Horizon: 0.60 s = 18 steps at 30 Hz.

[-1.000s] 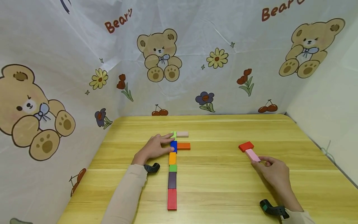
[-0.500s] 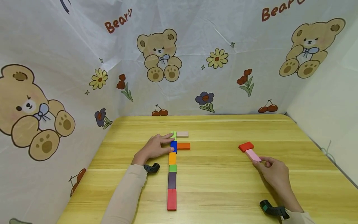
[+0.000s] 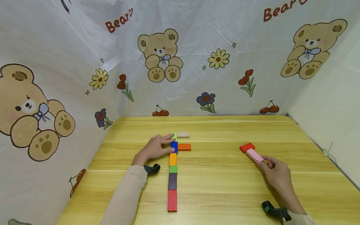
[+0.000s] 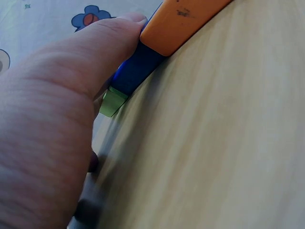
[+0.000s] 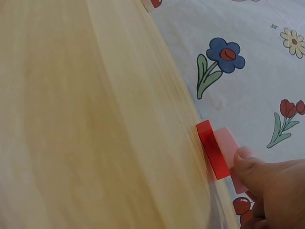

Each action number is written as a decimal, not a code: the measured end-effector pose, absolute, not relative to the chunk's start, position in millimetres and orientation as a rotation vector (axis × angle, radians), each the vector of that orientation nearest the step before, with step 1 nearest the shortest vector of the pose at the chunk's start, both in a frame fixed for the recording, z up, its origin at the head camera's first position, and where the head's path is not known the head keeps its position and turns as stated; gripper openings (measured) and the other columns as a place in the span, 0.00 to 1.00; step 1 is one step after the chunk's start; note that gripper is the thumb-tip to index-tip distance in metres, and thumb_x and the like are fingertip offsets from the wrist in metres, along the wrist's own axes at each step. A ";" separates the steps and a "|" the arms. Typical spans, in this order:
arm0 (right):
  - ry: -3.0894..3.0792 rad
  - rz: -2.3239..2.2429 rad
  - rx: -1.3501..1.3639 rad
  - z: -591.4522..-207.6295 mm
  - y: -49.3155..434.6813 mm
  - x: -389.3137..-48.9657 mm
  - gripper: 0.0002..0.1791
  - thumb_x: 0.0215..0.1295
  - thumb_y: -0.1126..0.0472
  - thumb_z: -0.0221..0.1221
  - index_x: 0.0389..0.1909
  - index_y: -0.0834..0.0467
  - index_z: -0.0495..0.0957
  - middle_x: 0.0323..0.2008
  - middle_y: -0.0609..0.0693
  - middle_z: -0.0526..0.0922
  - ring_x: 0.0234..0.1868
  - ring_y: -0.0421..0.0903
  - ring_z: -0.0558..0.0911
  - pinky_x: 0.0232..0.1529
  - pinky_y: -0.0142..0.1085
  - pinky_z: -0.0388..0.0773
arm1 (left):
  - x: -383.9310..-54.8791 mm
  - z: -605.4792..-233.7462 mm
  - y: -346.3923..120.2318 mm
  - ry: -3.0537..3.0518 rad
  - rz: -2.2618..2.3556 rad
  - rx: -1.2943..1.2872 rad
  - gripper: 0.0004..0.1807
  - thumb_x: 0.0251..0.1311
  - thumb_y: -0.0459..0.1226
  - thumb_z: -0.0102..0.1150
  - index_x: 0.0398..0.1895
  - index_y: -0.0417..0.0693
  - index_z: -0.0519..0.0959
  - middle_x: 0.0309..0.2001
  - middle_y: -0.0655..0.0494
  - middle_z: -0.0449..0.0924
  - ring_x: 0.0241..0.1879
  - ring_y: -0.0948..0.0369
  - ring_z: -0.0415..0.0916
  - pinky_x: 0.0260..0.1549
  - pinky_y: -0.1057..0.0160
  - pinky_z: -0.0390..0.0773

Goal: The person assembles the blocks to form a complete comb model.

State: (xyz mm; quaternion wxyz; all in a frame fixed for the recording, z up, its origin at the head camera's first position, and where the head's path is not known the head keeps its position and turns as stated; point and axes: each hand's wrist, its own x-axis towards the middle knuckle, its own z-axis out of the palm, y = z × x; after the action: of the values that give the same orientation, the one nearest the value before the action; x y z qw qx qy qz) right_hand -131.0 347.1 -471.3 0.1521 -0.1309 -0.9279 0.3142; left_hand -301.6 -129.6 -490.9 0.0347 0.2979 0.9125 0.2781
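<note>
My left hand point(image 3: 154, 147) rests on the far part of a column of coloured blocks. Its fingers touch the light green block point(image 3: 175, 136) and its thumb touches the blue block point(image 3: 174, 147); the thumb looks straight in the left wrist view. An orange block point(image 3: 184, 147) and a beige block point(image 3: 183, 135) stick out to the right of the column. On the right, my right hand point(image 3: 277, 173) pinches the near end of a pink block point(image 3: 254, 154) between thumb and fingers. The pink block's far end is against a red block point(image 3: 247, 147).
Nearer along the column come a yellow-orange block point(image 3: 172, 159), a small green block point(image 3: 173, 169), a dark purple block point(image 3: 172, 181) and a long red block point(image 3: 172, 200). The wooden table point(image 3: 213, 187) meets a bear-print cloth point(image 3: 188, 90) at the back.
The near end of the pink block has shifted slightly right and away from me with my right hand. My left hand stays in place on the column.
</note>
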 end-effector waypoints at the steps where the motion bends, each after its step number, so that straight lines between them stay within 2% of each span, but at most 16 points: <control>1: -2.660 0.909 -0.379 -471.4 347.3 -130.8 0.22 0.71 0.47 0.60 0.48 0.64 0.83 0.24 0.49 0.67 0.23 0.40 0.62 0.27 0.31 0.56 | -301.7 -490.7 -129.4 2.804 0.851 0.914 0.35 0.60 0.68 0.55 0.70 0.74 0.69 0.75 0.81 0.57 0.55 0.64 0.67 0.66 0.50 0.59; 8: -2.638 0.998 -0.431 -471.4 343.9 -133.0 0.24 0.73 0.46 0.57 0.52 0.63 0.81 0.28 0.50 0.67 0.27 0.41 0.65 0.28 0.31 0.58 | -300.1 -488.0 -131.1 2.817 0.839 0.882 0.35 0.60 0.67 0.56 0.70 0.72 0.70 0.74 0.82 0.57 0.56 0.62 0.67 0.68 0.49 0.58; 12: -2.624 1.019 -0.401 -468.1 340.7 -133.7 0.23 0.73 0.46 0.57 0.51 0.63 0.81 0.28 0.50 0.67 0.26 0.40 0.64 0.28 0.30 0.58 | -299.8 -487.3 -130.5 2.811 0.834 0.886 0.35 0.60 0.68 0.55 0.70 0.72 0.70 0.75 0.80 0.58 0.56 0.63 0.66 0.69 0.49 0.57; 15: -2.604 1.033 -0.364 -464.1 338.4 -134.4 0.22 0.73 0.46 0.58 0.50 0.62 0.81 0.29 0.50 0.67 0.25 0.39 0.63 0.25 0.31 0.59 | -299.7 -487.3 -129.7 2.802 0.843 0.892 0.35 0.61 0.67 0.56 0.71 0.72 0.70 0.75 0.78 0.58 0.54 0.61 0.67 0.68 0.49 0.57; 18: -2.581 1.067 -0.329 -459.2 335.0 -136.1 0.22 0.72 0.47 0.58 0.51 0.62 0.80 0.30 0.50 0.66 0.24 0.38 0.61 0.22 0.32 0.58 | -299.8 -487.2 -128.8 2.802 0.852 0.891 0.35 0.61 0.66 0.56 0.71 0.71 0.70 0.76 0.77 0.58 0.58 0.60 0.67 0.69 0.49 0.56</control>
State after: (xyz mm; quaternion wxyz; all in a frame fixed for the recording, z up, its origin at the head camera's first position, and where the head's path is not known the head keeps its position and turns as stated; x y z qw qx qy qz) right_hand -136.1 335.0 -459.2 0.1641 -0.1153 -0.9053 0.3743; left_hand -299.8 -128.8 -487.2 0.0403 0.2910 0.9145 0.2782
